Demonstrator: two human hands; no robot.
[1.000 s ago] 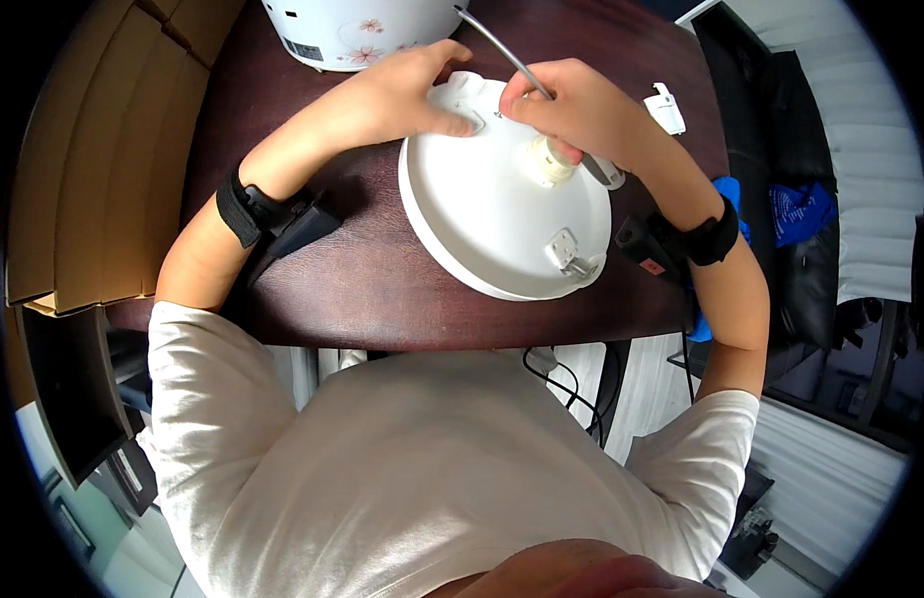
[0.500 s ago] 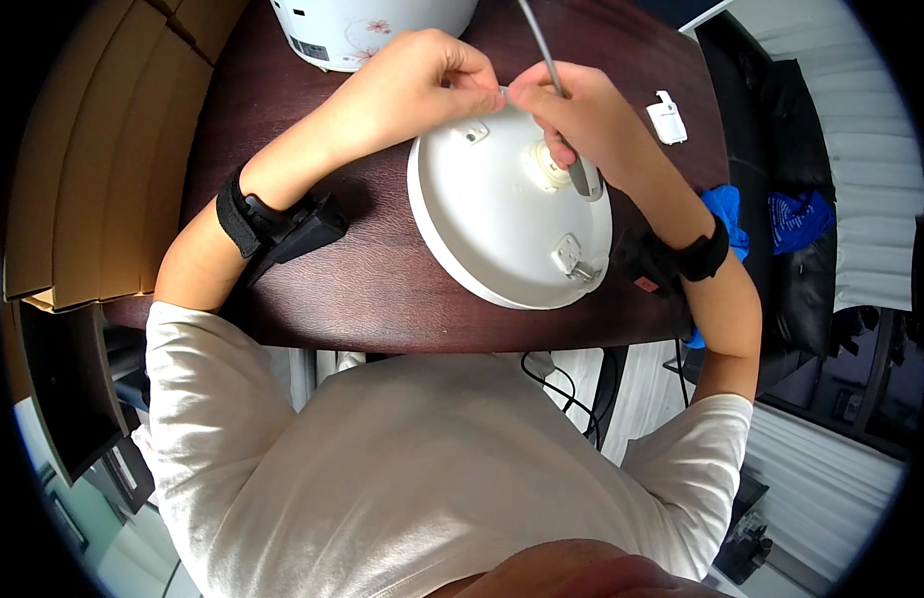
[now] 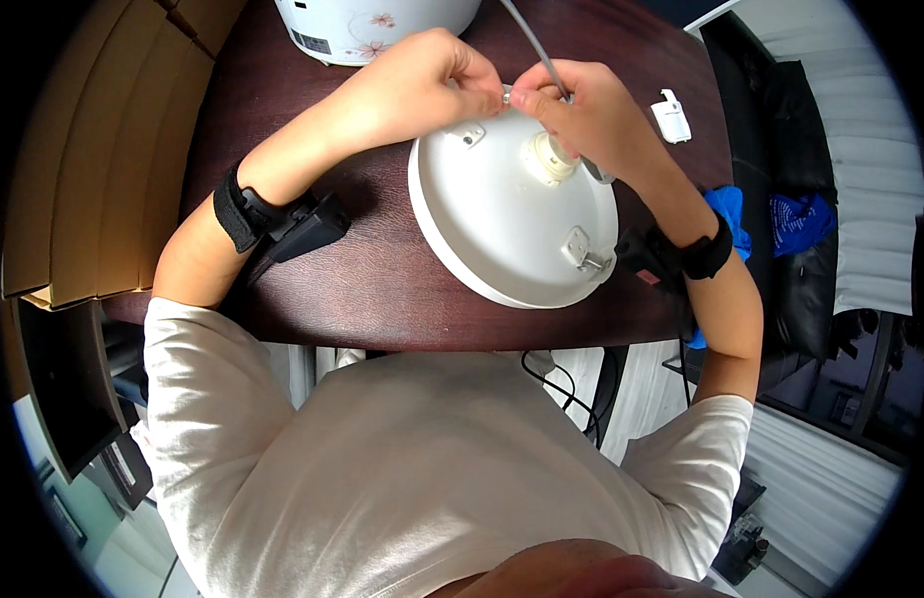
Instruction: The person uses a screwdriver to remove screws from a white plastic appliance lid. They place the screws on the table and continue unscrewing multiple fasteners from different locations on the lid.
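Fitting (image 3: pixel 552 162) inside white dish (image 3: pixel 482 224)

Appliance sticker: low on the side of the white appliance (image 3: pixel 377 25) I see a small dark sticker (image 3: pixel 310 43), its fine print too small for me to read.
Blue bundle: on the crumpled blue bundle (image 3: pixel 803 225) off to my right, I see white marks like lettering, too small to make out.
Wrist device: the black device (image 3: pixel 639 251) by my right wrist bears a small reddish patch (image 3: pixel 648 277), too blurred to tell any print.
Legible: I can read nothing.
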